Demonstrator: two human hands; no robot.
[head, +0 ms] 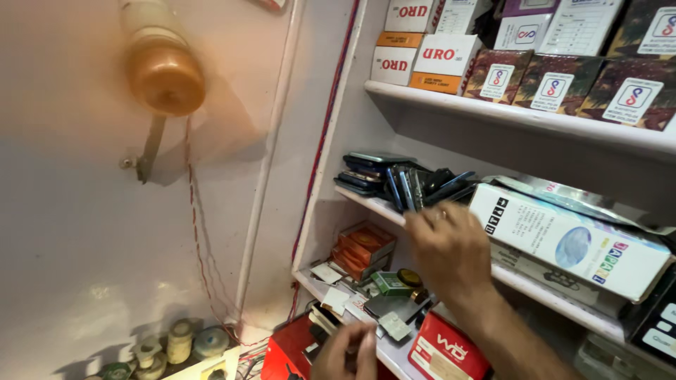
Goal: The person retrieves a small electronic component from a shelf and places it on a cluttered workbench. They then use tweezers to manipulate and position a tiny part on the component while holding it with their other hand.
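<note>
My right hand [447, 250] reaches up to the middle shelf [366, 200]. Its fingertips touch a row of dark phones [422, 186] standing on edge there; motion blur hides whether they grip one. A flat stack of phones [370, 171] lies to the left of that row. My left hand [346, 352] is low at the frame's bottom edge, its fingers curled around a small dark object [322, 322] with pale parts, just in front of the lowest shelf.
A long white box [570, 243] lies tilted on the middle shelf, right of my hand. The top shelf [493, 112] holds rows of boxes. Orange packs [362, 248], a green pack [391, 283] and red boxes [443, 348] crowd the lowest shelf. A fan [163, 67] hangs on the left wall.
</note>
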